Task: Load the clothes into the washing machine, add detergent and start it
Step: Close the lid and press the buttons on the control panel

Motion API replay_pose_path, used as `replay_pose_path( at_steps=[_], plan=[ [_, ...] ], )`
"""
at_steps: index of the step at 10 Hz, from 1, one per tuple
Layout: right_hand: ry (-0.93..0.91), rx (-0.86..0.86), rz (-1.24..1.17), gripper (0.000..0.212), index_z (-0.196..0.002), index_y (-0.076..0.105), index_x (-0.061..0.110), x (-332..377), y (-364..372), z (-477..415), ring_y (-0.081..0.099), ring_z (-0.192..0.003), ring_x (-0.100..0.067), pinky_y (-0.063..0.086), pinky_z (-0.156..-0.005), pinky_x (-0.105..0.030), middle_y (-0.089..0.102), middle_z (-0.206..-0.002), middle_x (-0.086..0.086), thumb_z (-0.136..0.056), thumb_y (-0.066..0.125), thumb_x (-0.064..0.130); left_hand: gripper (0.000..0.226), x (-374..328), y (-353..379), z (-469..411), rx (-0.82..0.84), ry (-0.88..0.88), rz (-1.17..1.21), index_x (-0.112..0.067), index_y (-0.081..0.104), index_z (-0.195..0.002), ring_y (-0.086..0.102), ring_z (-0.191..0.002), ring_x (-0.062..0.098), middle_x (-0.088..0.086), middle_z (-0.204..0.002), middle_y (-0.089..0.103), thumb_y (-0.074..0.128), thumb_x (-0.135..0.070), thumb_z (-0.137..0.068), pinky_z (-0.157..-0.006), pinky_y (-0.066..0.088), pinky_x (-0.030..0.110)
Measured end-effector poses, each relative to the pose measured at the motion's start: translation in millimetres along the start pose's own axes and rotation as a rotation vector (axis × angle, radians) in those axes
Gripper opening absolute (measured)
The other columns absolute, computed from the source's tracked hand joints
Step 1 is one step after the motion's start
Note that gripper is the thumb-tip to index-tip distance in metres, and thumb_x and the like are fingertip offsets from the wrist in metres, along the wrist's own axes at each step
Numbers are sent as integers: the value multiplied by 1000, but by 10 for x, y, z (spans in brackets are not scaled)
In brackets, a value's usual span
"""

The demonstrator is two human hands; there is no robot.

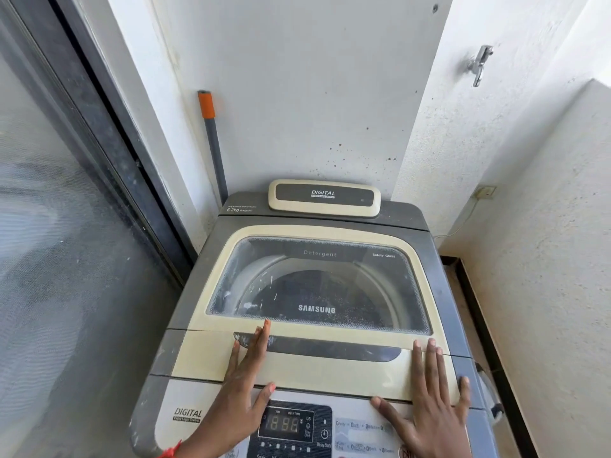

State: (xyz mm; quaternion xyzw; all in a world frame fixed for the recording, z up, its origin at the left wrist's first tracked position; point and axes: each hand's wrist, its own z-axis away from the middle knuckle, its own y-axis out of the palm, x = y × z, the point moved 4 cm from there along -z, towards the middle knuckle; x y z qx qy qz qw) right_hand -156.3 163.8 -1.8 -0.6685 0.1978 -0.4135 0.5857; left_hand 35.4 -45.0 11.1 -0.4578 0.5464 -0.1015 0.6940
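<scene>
A grey and cream top-loading washing machine (185, 345) fills the lower middle of the head view. Its cream-framed glass lid (317, 285) lies down flat, and dark clothes show dimly through the glass. My left hand (246, 381) rests flat on the lid's front panel, fingers straight and reaching the dark handle recess (330, 348). My right hand (433, 401) lies flat on the right side of the same panel, fingers spread. Below the hands the control panel (291, 428) has a lit display reading 888. No detergent container is in sight.
A grey pole with an orange band (213, 143) leans in the corner behind the machine. A glass sliding door (66, 226) stands close on the left. White walls lie behind and to the right, with a metal tap (479, 62) and a wall socket (484, 192).
</scene>
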Motion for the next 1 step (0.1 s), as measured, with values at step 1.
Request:
replay_pose_path(
  at_steps=[1],
  plan=[
    [-65, -89, 12, 102, -147, 20, 15, 83, 33, -20, -1, -144, -6, -3, -113, -40, 7, -156, 3, -72, 17, 85, 95, -61, 34, -11, -29, 0, -31, -46, -29, -134, -18, -135, -10, -32, -147, -18, 51, -22, -88, -106, -25, 14]
  ],
)
